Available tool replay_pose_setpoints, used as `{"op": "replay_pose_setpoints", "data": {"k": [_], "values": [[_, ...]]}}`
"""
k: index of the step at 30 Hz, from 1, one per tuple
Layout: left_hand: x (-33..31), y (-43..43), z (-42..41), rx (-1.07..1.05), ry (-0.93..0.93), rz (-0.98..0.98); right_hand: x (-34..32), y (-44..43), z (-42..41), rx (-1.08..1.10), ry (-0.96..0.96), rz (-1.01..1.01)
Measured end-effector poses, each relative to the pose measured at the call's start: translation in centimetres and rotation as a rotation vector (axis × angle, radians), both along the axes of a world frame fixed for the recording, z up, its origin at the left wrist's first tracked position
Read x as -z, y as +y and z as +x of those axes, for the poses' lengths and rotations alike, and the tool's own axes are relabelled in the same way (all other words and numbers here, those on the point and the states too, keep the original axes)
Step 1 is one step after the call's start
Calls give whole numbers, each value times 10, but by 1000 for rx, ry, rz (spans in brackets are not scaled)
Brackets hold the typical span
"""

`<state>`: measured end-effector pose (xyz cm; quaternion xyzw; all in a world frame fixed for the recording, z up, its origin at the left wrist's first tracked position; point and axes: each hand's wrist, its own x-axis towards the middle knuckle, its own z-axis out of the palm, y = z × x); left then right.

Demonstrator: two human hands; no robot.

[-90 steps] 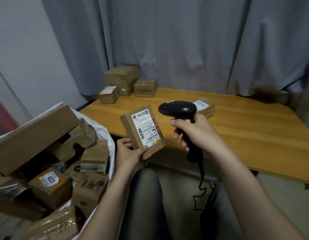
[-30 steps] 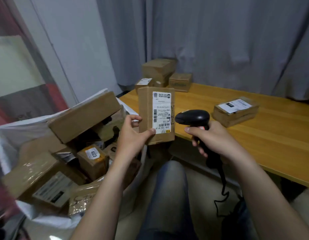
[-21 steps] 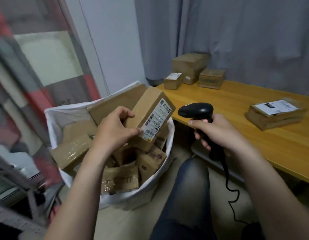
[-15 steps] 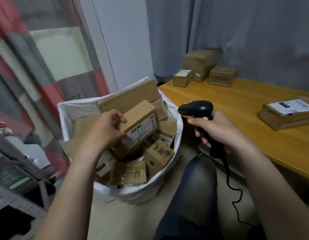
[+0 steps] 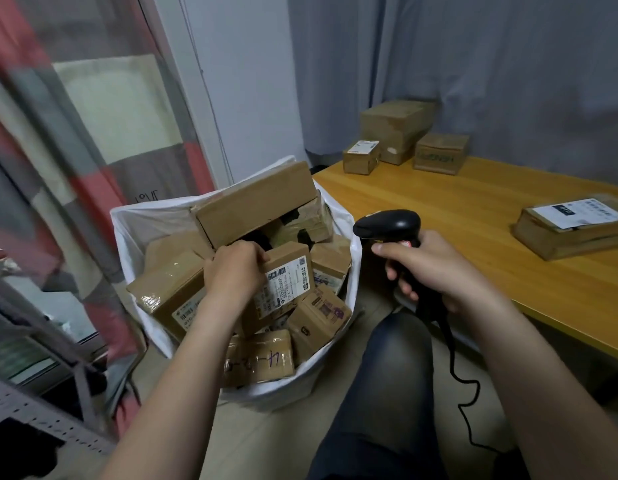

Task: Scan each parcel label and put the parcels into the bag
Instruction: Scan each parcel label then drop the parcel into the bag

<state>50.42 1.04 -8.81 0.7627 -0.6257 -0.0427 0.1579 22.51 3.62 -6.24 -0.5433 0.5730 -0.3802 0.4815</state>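
Brown parcel (image 5: 283,282) sits on the pile in the white bag (image 5: 134,220), gripped from above by the left hand (image 5: 236,271), arm stretched down. Right hand (image 5: 435,268), just beside, wraps the black scanner (image 5: 390,225).

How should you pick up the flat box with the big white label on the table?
Probably from above, fingers across the two long sides of the flat labelled parcel. It lies low and wide on the wooden table with nothing beside it, so its thin side edges are free to pinch.

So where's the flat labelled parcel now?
Head view, far right: the flat labelled parcel lies alone on the wooden table, beyond the right hand holding the scanner.
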Motion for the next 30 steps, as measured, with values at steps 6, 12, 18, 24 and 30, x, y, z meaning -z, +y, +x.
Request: {"op": "replay_pose_setpoints", "data": {"k": [6, 12, 18, 24, 30], "values": [[-20, -4, -13, 71, -71, 1, 5, -3, -9, 13, -12, -5], [-56, -27, -74, 244, -115, -30, -3, -18, -45, 130, -20, -14], [-63, -69, -171, 469, -81, 13, -19, -24, -104, 376, -9, -93], [-35, -104, -295, 721, 50, 128, -9, -19, -185, 598, -24, -125], [-7, -130, -405, 818, 208, 240, 10, -24, -252, 720, -45, -115]]}}
